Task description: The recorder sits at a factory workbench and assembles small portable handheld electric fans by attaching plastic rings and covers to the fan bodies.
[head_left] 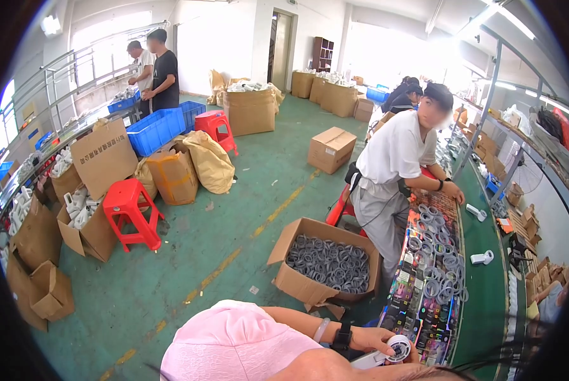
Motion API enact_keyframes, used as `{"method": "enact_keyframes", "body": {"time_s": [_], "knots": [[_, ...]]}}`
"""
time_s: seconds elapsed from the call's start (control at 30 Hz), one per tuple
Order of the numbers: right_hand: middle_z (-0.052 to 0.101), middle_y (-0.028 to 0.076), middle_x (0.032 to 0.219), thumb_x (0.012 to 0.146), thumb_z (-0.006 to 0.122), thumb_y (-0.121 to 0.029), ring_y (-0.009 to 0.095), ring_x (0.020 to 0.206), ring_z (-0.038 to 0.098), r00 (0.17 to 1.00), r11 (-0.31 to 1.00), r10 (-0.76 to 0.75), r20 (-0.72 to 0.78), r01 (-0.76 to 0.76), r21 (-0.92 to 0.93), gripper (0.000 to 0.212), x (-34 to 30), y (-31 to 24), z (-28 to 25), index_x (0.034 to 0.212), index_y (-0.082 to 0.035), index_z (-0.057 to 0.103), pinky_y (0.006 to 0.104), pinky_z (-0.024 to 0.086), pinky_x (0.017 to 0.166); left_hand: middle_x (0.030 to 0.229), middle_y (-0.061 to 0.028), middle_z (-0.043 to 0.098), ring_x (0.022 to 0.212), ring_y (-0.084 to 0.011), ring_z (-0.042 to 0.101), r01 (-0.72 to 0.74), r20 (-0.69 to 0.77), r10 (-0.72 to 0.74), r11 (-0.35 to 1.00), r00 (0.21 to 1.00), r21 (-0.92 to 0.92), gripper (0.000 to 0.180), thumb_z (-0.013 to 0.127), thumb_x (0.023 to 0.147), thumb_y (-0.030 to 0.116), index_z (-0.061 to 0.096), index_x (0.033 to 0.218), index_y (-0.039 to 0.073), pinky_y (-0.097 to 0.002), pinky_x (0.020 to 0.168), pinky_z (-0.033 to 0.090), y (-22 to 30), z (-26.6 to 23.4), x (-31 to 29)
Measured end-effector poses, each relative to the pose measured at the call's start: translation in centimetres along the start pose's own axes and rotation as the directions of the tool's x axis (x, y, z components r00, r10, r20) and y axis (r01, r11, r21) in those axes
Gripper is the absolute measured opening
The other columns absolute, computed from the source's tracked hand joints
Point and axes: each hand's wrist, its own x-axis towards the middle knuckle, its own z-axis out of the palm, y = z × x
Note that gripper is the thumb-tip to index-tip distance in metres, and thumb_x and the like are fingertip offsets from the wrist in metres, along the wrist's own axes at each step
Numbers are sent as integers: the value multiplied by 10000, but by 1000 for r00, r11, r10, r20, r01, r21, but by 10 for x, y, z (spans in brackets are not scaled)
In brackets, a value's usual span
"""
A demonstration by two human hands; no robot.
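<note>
My left hand [371, 339], with a dark wristband and a pale bracelet on its arm, is closed on a white handheld fan housing [398, 347] at the bottom edge. The housing has a round open head with dark parts inside and a white handle running down to the left. Against the right side of the head are the fingers of my right hand [414, 355], largely cut off by the frame. Just beyond the hands, grey plastic rings [431, 289] lie in a heap on a worktop covered with colourful printed sheets [403, 305].
A cardboard box of grey rings [327, 263] stands on the floor left of the worktop. A green conveyor belt [481, 286] runs along the right, carrying white housings [482, 257]. A co-worker in white [392, 152] leans on the worktop. Red stools [131, 206] and cartons stand left.
</note>
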Motion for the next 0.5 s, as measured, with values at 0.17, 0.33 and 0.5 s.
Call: {"method": "enact_keyframes", "body": {"time_s": [0.17,0.33,0.5], "knots": [[625,74,1006,890,635,-127,195,915,612,991,985,42,128,-63,160,326,-18,-1,-9,1187,-22,551,327,507,839,1126,-27,580,1016,-111,530,-3,33,2,999,999,36,598,754,792,341,509,1238,28,-268,882,442,-12,2,1],[548,86,1186,894,586,-148,209,1050,566,960,886,278,19,-264,383,451,1,-55,-4,1307,-17,462,345,508,878,1121,-48,620,955,-149,606,13,-143,3,994,990,113,537,711,826,259,504,1274,48,-313,847,499,2,-10,-3],[574,172,1242,995,347,-476,306,859,635,977,274,206,49,-106,956,569,7,-64,-5,1418,-96,348,369,525,648,1002,-75,642,878,-209,659,-43,-361,21,998,932,-54,406,603,919,244,459,1252,62,-375,766,557,4,-20,-4]]}}
